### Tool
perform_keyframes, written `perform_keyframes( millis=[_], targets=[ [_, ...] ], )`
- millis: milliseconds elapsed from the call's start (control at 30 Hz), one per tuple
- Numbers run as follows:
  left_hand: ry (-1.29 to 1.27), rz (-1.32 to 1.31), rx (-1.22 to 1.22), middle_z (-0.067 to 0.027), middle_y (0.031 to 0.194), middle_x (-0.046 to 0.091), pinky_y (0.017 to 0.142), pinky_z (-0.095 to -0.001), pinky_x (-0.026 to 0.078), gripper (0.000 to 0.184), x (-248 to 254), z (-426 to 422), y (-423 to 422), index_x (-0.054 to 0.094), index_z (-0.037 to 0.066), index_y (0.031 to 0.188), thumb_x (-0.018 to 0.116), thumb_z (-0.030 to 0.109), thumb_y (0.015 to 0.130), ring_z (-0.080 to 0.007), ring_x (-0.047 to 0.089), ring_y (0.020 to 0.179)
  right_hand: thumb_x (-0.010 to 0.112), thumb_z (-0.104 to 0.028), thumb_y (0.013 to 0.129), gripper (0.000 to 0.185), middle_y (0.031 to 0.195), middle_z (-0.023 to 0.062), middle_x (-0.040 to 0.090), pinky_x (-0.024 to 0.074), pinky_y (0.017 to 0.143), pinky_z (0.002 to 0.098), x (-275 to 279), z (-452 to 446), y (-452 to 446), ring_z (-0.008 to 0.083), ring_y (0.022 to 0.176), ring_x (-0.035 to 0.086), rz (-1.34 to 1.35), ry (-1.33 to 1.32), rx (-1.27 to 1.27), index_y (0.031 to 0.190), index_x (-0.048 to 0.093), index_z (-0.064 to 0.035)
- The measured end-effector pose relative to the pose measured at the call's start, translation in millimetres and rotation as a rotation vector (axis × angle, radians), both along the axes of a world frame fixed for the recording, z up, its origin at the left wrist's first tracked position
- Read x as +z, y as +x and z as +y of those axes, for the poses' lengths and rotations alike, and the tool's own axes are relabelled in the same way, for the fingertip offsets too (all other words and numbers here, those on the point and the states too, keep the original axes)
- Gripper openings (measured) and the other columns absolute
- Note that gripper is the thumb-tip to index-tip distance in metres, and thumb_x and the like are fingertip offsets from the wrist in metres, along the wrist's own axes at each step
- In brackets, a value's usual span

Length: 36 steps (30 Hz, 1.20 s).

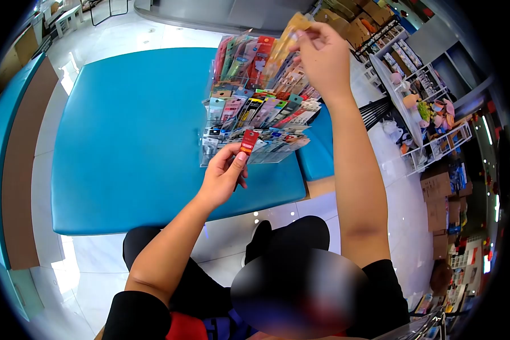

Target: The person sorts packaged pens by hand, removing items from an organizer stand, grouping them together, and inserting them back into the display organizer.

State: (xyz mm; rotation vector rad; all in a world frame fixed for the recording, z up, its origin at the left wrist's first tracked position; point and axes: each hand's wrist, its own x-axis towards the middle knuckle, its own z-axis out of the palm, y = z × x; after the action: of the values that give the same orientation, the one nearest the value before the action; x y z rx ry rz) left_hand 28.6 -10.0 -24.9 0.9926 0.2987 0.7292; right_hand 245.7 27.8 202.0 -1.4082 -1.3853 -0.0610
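Head view: left hand point(223, 174) is at the near edge of a clear tiered rack point(273, 158), fingers closed narrow on a red pack point(249, 141), thumb on its face. Right hand point(326, 61) is up at the rack's far right corner, thumb and fingers pinching a yellow pack point(285, 48); its lower end overlaps the top tier, can't tell if touching. Rack stands on the teal worktop point(136, 136), tiers filled with slim carded packs point(251, 112).
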Motion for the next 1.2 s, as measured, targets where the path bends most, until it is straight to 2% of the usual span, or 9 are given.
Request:
perform_keyframes(
  millis=[133, 300, 400, 500, 700, 933, 1033, 1067, 1200],
  targets=[
    [-0.003, 0.047, 0.029, -0.0027, 0.087, 0.062, 0.057, -0.0296, 0.057, 0.032, 2.8, 0.1, 1.0, 0.06, 0.007, 0.133, 0.06, 0.028, 0.108, -0.0105, 0.061, 0.073, 0.072, -0.013, 0.096, 0.032, 0.095, 0.0105, 0.07, 0.0532, 0.059, 0.0272, -4.9, -8.8, -7.4, 0.0108, 0.069, 0.066, -0.039, -0.408, -0.08, 0.121, 0.064, 0.0061],
    [-0.028, 0.01, 0.081, -0.0052, 0.093, 0.067, 0.056, -0.0288, 0.056, 0.032, 6.3, 1.5, -0.2, 0.063, 0.006, 0.131, 0.065, 0.026, 0.105, -0.0108, 0.065, 0.079, 0.078, -0.014, 0.092, 0.022, 0.105, 0.0113, 0.066, 0.0507, 0.074, 0.0269, -24.1, -63.4, -50.1, 0.0125, 0.1, 0.069, -0.291, -0.038, -0.168, 0.109, 0.072, -0.0019],
    [-0.049, 0.034, 0.066, -0.0065, 0.099, 0.069, 0.061, -0.0305, 0.059, 0.031, 4.4, 4.6, -3.4, 0.063, 0.005, 0.128, 0.069, 0.022, 0.103, -0.0121, 0.067, 0.083, 0.081, -0.016, 0.09, 0.023, 0.092, 0.0077, 0.073, 0.0499, 0.065, 0.0254, -51.0, -101.2, -91.2, 0.0071, 0.074, 0.066, 0.011, -0.69, 0.213, 0.102, 0.071, 0.0009],
    [-0.054, -0.076, 0.122, -0.0055, 0.097, 0.068, 0.066, -0.0322, 0.062, 0.029, 14.7, -2.8, 0.1, 0.062, 0.003, 0.127, 0.068, 0.018, 0.104, -0.0146, 0.068, 0.082, 0.068, -0.011, 0.1, 0.015, 0.095, 0.0078, 0.076, 0.0501, 0.058, 0.0249, -76.2, -100.7, -78.8, 0.0091, 0.068, 0.065, 0.439, -0.581, 0.263, 0.107, 0.07, 0.0016],
    [0.027, -0.076, 0.198, -0.003, 0.102, 0.065, 0.088, -0.0355, 0.056, 0.02, 0.6, -0.3, -1.0, 0.063, 0.006, 0.118, 0.065, 0.021, 0.106, -0.0143, 0.063, 0.1, 0.065, -0.011, 0.103, 0.017, 0.091, 0.0079, 0.075, 0.0521, 0.06, 0.0235, 35.7, -65.4, -16.4, 0.0093, 0.072, 0.067, 0.003, 0.075, 0.024, 0.113, 0.069, 0.002],
    [0.042, 0.049, 0.128, -0.0022, 0.094, 0.064, 0.077, -0.0296, 0.051, 0.016, -8.0, 2.8, -5.9, 0.064, 0.005, 0.11, 0.063, 0.02, 0.107, -0.0114, 0.06, 0.087, 0.071, -0.014, 0.097, 0.02, 0.089, 0.0101, 0.074, 0.0544, 0.067, 0.0309, -0.9, -16.3, -0.9, 0.0166, 0.078, 0.071, -0.075, -0.244, 0.075, 0.112, 0.071, 0.0009],
    [0.075, 0.107, 0.067, -0.0007, 0.093, 0.063, 0.076, -0.027, 0.048, 0.013, -9.0, -0.4, -11.5, 0.064, 0.005, 0.109, 0.063, 0.018, 0.106, -0.0091, 0.057, 0.085, 0.075, -0.019, 0.091, 0.026, 0.091, 0.0097, 0.072, 0.0541, 0.076, 0.0381, -6.2, -16.0, 3.5, 0.0267, 0.086, 0.068, -0.576, -0.337, -0.084, 0.112, 0.074, -0.0033],
    [0.102, 0.141, 0.031, -0.0004, 0.092, 0.062, 0.076, -0.0266, 0.048, 0.013, -9.9, -0.6, -14.3, 0.064, 0.005, 0.108, 0.064, 0.017, 0.106, -0.0086, 0.056, 0.085, 0.078, -0.024, 0.086, 0.03, 0.097, 0.0099, 0.07, 0.0479, 0.091, 0.0434, 1.9, -13.9, 7.1, 0.0322, 0.096, 0.062, -0.838, -0.021, -0.162, 0.112, 0.076, -0.0093],
    [0.206, 0.212, -0.106, -0.0018, 0.097, 0.066, 0.08, -0.0278, 0.05, 0.012, -15.3, -0.4, -22.5, 0.065, 0.004, 0.107, 0.066, 0.015, 0.104, -0.0094, 0.06, 0.089, 0.076, -0.025, 0.088, 0.024, 0.104, 0.0044, 0.072, 0.0356, 0.103, 0.0433, 28.8, 8.9, 9.3, 0.0285, 0.1, 0.063, -0.978, 0.027, -0.103, 0.108, 0.077, -0.0123]
  ],
)
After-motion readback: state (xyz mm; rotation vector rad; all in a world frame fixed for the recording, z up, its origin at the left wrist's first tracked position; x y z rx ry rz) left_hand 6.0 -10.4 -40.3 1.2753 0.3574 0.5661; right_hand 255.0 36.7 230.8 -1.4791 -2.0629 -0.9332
